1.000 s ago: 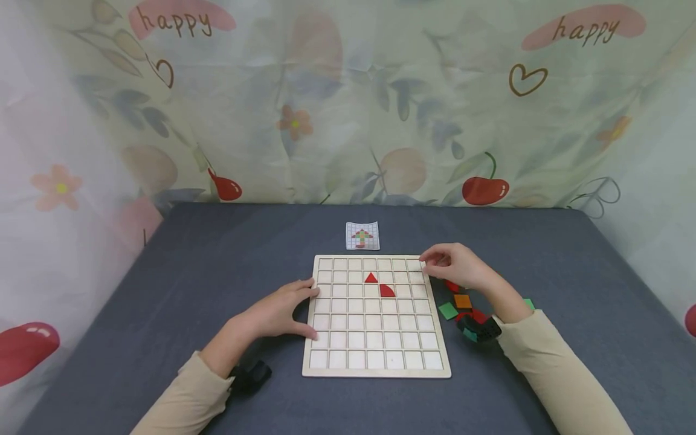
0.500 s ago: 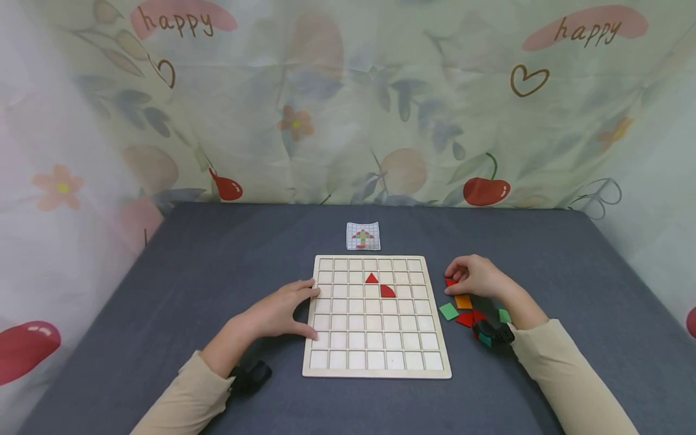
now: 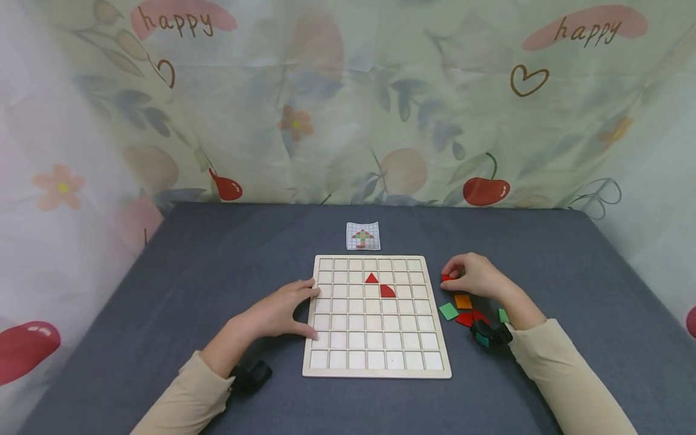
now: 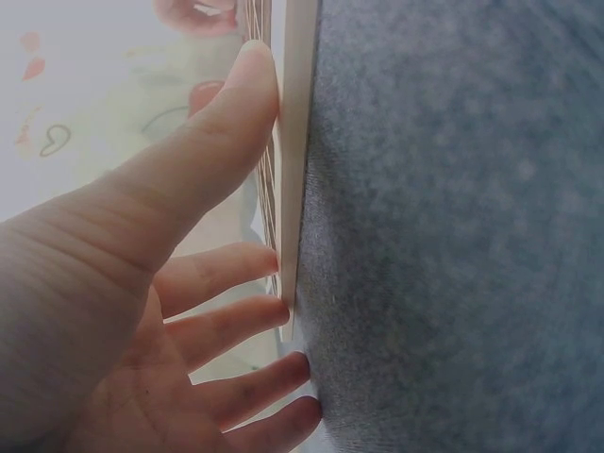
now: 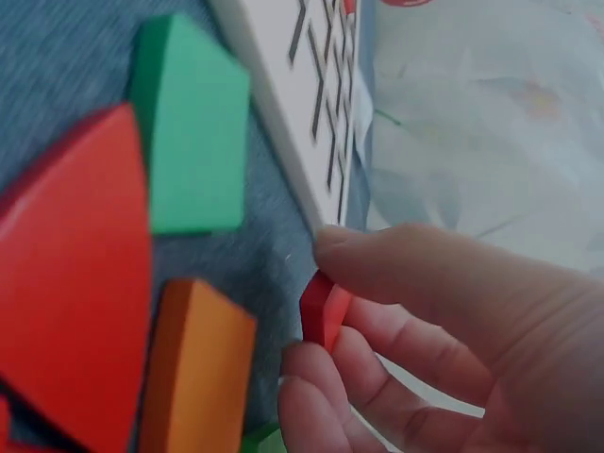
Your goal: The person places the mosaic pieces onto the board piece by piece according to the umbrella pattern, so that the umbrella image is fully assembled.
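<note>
A pale wooden grid board (image 3: 375, 326) lies on the table, with a red triangle (image 3: 371, 278) and a red quarter-circle block (image 3: 387, 291) set in its upper cells. My left hand (image 3: 277, 311) rests along the board's left edge, thumb and fingers spread and touching the rim. Right of the board, my right hand (image 3: 472, 273) pinches a small red block (image 5: 324, 307) between thumb and fingertips; its full shape is partly hidden by the fingers. Just below that hand lie an orange block (image 3: 463, 301), a green block (image 3: 448, 311) and a red block (image 3: 464, 319).
Behind the board lies a small printed card (image 3: 363, 236) with a coloured arrow-like pattern on a grid. Another green block (image 3: 503, 315) sits by the right wrist, whose black camera (image 3: 491, 332) overlaps part of the pile. A patterned curtain (image 3: 337, 121) hangs behind the table.
My right hand has moved from the board's upper right corner back to the loose blocks and taken hold of a red one, shifting slightly left with it. The left hand stays put.
</note>
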Motion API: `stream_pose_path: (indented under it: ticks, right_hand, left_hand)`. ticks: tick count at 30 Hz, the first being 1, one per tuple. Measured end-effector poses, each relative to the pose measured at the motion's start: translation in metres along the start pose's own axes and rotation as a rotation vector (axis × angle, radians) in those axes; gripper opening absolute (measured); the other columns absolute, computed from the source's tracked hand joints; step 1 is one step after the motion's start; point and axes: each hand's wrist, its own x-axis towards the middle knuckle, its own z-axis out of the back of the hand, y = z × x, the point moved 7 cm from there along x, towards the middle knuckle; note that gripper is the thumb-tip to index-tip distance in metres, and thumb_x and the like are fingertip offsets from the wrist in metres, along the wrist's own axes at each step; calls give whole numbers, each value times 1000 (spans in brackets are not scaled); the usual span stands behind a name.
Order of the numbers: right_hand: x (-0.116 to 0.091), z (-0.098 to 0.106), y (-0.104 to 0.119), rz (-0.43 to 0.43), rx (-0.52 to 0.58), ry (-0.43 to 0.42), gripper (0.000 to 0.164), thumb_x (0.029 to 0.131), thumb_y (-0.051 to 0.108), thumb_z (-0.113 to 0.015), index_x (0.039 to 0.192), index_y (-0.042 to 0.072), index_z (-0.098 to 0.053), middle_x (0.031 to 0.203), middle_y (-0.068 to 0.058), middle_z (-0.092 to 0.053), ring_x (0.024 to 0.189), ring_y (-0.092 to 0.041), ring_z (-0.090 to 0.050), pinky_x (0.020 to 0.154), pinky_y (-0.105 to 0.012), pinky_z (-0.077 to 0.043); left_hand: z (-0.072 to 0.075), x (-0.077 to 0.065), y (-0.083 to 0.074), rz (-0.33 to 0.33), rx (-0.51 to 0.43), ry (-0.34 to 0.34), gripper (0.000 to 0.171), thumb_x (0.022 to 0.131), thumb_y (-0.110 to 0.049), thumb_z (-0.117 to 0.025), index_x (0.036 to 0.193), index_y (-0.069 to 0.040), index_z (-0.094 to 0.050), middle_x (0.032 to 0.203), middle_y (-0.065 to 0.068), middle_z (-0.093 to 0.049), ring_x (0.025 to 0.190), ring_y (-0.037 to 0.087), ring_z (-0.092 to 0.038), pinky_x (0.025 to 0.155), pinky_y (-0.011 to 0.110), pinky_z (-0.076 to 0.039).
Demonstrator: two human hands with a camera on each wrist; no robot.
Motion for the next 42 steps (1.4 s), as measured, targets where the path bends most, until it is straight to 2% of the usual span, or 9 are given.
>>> stream_pose_path:
  ticks: [3, 12, 20, 29, 33, 37, 42]
  right_hand:
    - [-1, 1, 6, 30, 19, -14, 23, 80, 21, -73, 94, 4, -67, 88, -9, -64, 76, -16, -54, 66, -26, -46]
    - [-6, -1, 25, 104, 121, -9, 20, 83, 15, -68, 98, 2, -65, 89, -10, -63, 63, -14, -53, 59, -26, -47]
    - [-9, -8, 40, 172, 201, 29, 25, 84, 16, -69, 102, -1, -64, 94, -14, -64, 68, -15, -60, 62, -24, -49]
    - [-9, -22, 45, 184, 307, 105, 24, 85, 11, -66, 105, -3, -62, 92, -13, -62, 70, -18, -66, 67, -25, -53]
    - [-9, -27, 48, 175, 314, 121, 24, 85, 10, -64, 105, -3, -62, 90, -12, -62, 66, -18, -63, 65, -28, -53]
    - [-10, -31, 50, 164, 302, 124, 22, 84, 10, -65, 104, -1, -64, 87, -9, -62, 66, -17, -60, 63, -25, -51]
    - [-11, -37, 55, 188, 316, 150, 22, 84, 10, -65, 103, -2, -63, 85, -9, -61, 63, -16, -58, 61, -25, -50]
  left_hand:
    - [0, 0, 0, 3, -2, 1, 86, 72, -42, -77, 140, -3, -42, 152, 17, -29, 140, 36, -28, 109, 49, -32]
    - [2, -1, 0, 7, -11, 5, 86, 72, -42, -77, 140, -3, -41, 152, 17, -28, 140, 36, -28, 109, 50, -31]
    - [2, -1, 1, 4, -7, 2, 86, 72, -43, -77, 140, -3, -41, 152, 17, -28, 140, 36, -28, 109, 50, -31]
    - [1, 0, 2, 1, -3, 3, 87, 72, -44, -77, 140, -3, -41, 153, 17, -28, 140, 37, -28, 109, 50, -31]
    - [1, -1, 2, 3, -7, 5, 87, 72, -45, -77, 140, -4, -41, 153, 16, -27, 140, 36, -27, 110, 50, -30]
    - [0, -1, 1, 2, -7, 7, 87, 72, -45, -77, 140, -4, -41, 153, 16, -27, 140, 37, -27, 109, 50, -31]
    - [0, -1, 1, 2, -13, 9, 87, 72, -44, -77, 141, -4, -41, 153, 16, -27, 141, 36, -27, 110, 50, -30]
